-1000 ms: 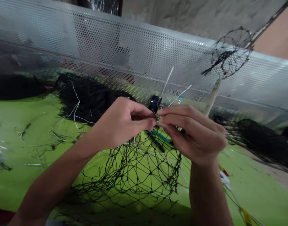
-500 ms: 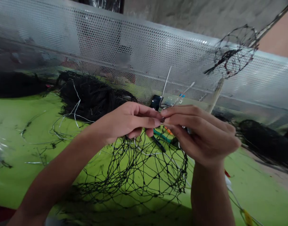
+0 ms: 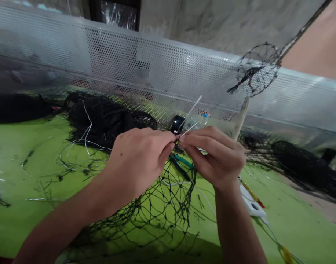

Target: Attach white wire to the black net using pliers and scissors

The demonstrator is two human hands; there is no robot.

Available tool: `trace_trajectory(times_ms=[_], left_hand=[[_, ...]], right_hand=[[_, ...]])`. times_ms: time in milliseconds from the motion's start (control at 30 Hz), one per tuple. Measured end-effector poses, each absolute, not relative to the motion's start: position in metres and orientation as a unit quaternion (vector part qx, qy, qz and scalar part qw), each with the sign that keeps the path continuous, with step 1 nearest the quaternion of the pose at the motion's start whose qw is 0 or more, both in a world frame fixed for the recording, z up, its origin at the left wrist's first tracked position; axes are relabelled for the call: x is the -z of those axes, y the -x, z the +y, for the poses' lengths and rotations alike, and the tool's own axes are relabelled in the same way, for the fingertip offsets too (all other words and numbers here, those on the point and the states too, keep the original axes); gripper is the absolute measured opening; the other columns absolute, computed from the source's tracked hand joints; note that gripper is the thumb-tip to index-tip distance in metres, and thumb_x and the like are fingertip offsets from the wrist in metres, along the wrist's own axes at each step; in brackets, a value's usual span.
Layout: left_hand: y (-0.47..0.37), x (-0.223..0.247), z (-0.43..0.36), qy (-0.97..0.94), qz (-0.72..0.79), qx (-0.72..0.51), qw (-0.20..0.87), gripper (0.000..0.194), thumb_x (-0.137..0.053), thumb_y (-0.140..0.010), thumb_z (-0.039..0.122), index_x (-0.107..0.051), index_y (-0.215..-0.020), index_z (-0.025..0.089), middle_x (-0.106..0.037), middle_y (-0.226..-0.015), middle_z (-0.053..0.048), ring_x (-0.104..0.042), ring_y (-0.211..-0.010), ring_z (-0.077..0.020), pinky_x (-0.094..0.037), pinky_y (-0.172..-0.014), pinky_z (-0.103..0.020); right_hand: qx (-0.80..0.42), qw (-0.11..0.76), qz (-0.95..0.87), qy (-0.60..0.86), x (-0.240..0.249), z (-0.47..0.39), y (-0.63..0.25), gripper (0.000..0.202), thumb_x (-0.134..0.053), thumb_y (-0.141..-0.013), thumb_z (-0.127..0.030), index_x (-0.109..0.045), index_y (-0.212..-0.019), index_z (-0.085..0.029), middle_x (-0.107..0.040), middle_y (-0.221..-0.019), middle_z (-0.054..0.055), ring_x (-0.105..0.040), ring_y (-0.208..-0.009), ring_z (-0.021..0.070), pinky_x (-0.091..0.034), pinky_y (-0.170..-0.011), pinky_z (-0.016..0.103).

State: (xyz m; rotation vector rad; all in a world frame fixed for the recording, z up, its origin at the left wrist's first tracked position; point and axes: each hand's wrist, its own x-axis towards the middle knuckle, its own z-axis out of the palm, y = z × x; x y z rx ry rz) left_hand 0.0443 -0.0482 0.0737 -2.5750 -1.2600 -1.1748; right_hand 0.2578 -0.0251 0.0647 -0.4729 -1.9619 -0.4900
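My left hand (image 3: 142, 157) and my right hand (image 3: 213, 154) meet at the fingertips, both closed in a pinch. Two pale ends of a thin wire (image 3: 192, 107) stick up and out from between the fingers of my right hand. A black knotted net (image 3: 165, 201) hangs below the fingers and spreads over the green tabletop toward me. My left thumb and forefinger grip right beside the wire, on what seems to be dark net cord; the exact join is hidden. Green-and-black pliers (image 3: 183, 163) lie behind the net, under my fingertips.
A heap of black netting (image 3: 99, 121) with loose wire lies at the back left. A perforated metal panel (image 3: 170, 69) closes off the back. On the right stand a post with a net ring (image 3: 257, 71) and a white power strip (image 3: 252, 201). A bottle (image 3: 202, 123) stands behind.
My left hand has rolled over so its back now faces up. My right hand has moved left and the wire ends have tilted. The view has shifted slightly.
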Motion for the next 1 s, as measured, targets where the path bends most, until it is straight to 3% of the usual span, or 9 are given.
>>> trace_trajectory(times_ms=[333,733,833,900,1000], left_hand=[[-0.045,-0.070,-0.050,0.814,-0.391,0.430,0.019,0.018,-0.058,-0.101,0.028,-0.076,-0.100,0.022,-0.080,-0.083,0.000,-0.066,-0.065,-0.0148,-0.037,-0.062,-0.030],[-0.036,-0.082,-0.050,0.812,-0.409,0.408,-0.086,0.019,-0.067,-0.095,0.028,-0.078,-0.109,0.022,-0.083,-0.091,-0.002,-0.067,-0.065,-0.0144,-0.042,-0.059,-0.026],[-0.032,-0.083,-0.046,0.814,-0.409,0.405,-0.081,0.019,-0.066,-0.097,0.031,-0.078,-0.109,0.022,-0.083,-0.089,-0.002,-0.068,-0.065,-0.0140,-0.042,-0.059,-0.026],[-0.029,-0.082,-0.043,0.806,-0.414,0.416,-0.081,0.019,-0.066,-0.097,0.032,-0.079,-0.108,0.023,-0.083,-0.088,-0.001,-0.068,-0.064,-0.0139,-0.043,-0.058,-0.026],[-0.027,-0.080,-0.038,0.789,-0.412,0.451,-0.062,0.016,-0.068,-0.096,0.032,-0.079,-0.105,0.025,-0.082,-0.087,0.001,-0.067,-0.061,-0.0123,-0.044,-0.057,-0.026]], right_hand=[[0.160,0.513,-0.802,0.261,-0.069,-0.040,-0.250,0.018,-0.072,-0.096,-0.010,-0.078,-0.100,-0.027,-0.081,-0.080,-0.004,-0.076,-0.064,0.0123,-0.059,-0.057,0.023],[0.155,0.507,-0.816,0.229,-0.068,-0.040,-0.246,0.018,-0.072,-0.093,-0.004,-0.072,-0.098,-0.022,-0.082,-0.095,0.001,-0.079,-0.083,0.0132,-0.064,-0.077,0.025],[0.073,0.513,-0.823,0.235,-0.070,-0.045,-0.249,0.013,-0.071,-0.095,-0.009,-0.071,-0.097,-0.022,-0.081,-0.092,0.001,-0.078,-0.081,0.0134,-0.063,-0.075,0.026],[-0.048,0.505,-0.823,0.255,-0.071,-0.049,-0.252,0.008,-0.069,-0.098,-0.015,-0.069,-0.098,-0.022,-0.080,-0.099,0.002,-0.077,-0.081,0.0135,-0.062,-0.072,0.026],[-0.248,0.442,-0.808,0.300,-0.073,-0.054,-0.257,0.003,-0.067,-0.103,-0.024,-0.067,-0.100,-0.022,-0.077,-0.118,0.007,-0.076,-0.102,0.0171,-0.062,-0.084,0.029]])
